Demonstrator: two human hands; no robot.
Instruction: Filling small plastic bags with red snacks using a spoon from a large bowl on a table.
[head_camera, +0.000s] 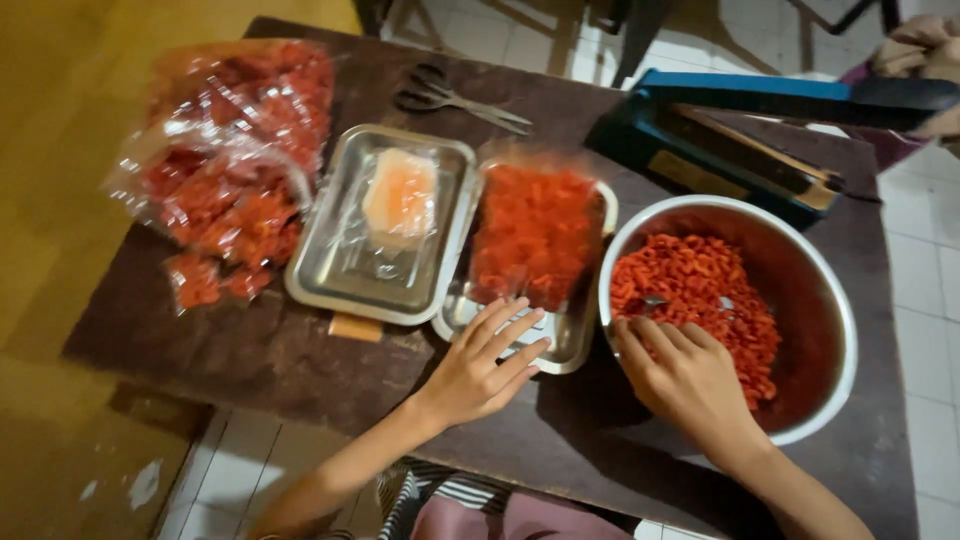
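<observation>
here the right hand (680, 375) reaches into the steel bowl (830, 290), curled fingers among the red ring snacks (700, 285), grip unclear. the left hand (485, 365) lies flat and unclenched on the filled bag (537, 232) over the tray (575, 345) on the desk (300, 360).

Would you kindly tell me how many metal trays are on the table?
2. One metal tray lies left of centre with a small pale orange packet; the second tray, right beside it, carries a filled snack bag, its near edge under the left hand.

Trays (330, 270) left of bowl (835, 290); scissors (455, 98) behind trays.
</observation>
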